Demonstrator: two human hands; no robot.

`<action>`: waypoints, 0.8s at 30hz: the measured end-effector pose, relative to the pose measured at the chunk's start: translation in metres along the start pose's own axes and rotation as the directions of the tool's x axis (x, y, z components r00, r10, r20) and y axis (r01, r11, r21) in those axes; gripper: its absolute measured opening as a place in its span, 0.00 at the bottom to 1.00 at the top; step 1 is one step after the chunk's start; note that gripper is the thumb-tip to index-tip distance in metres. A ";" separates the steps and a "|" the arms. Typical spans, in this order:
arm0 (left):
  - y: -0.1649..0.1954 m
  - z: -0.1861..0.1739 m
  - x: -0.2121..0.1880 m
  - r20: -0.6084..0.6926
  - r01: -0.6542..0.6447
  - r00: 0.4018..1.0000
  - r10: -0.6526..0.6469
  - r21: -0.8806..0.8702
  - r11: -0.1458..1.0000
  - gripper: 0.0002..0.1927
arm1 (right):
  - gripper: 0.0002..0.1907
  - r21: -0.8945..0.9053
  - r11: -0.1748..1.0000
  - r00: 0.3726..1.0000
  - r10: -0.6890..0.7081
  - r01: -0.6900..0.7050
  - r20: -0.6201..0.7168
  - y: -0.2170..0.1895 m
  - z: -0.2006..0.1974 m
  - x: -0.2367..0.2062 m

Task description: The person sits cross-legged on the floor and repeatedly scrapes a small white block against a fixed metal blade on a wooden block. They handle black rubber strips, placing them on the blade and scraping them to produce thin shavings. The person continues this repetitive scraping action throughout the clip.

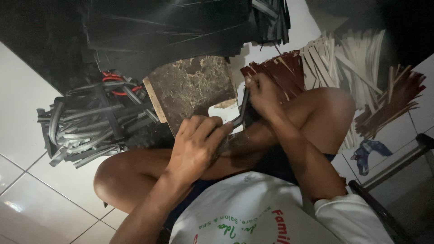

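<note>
I sit cross-legged on a white tiled floor [27, 117]. My left hand [196, 144] grips the near end of a dark strip [242, 113], close to my shin. My right hand [264, 92] pinches the far end of the same strip above my raised right knee. The strip runs between the two hands over the near edge of a worn brown wooden board [192, 88]. Whether either hand also holds a blade is hidden by the fingers.
A heap of black cut strips [90, 122] lies at left with a red band in it. Black sheets [158, 27] are stacked at the back. Dark red strips [282, 68], pale strips [343, 54] and brown strips [389, 99] fan out at right. A dark bar [384, 167] crosses the lower right.
</note>
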State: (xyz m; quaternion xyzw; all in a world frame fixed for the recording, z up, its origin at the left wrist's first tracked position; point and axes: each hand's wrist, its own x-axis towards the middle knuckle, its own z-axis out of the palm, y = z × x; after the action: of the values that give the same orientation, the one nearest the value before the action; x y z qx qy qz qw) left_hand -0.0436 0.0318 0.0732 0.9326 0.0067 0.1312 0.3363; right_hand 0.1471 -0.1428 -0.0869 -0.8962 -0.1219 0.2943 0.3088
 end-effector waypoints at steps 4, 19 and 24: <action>0.001 -0.001 0.000 0.007 -0.009 1.000 0.009 0.030 1.000 0.20 | 0.19 0.019 1.000 1.000 -0.021 0.021 -0.006 0.010 0.007 0.010; 0.005 0.002 0.001 0.000 -0.040 0.999 0.040 0.128 0.991 0.16 | 0.18 -0.102 0.993 0.998 -0.058 0.055 -0.027 0.036 0.023 0.032; 0.006 0.001 0.002 0.011 -0.040 0.999 0.039 0.133 0.990 0.17 | 0.19 -0.107 0.991 0.996 -0.081 0.076 -0.043 0.039 0.026 0.037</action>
State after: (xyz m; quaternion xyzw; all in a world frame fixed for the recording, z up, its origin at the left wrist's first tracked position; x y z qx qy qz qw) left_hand -0.0414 0.0265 0.0764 0.9535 -0.0043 0.1330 0.2705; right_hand 0.1620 -0.1459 -0.1441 -0.9124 -0.1652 0.2539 0.2754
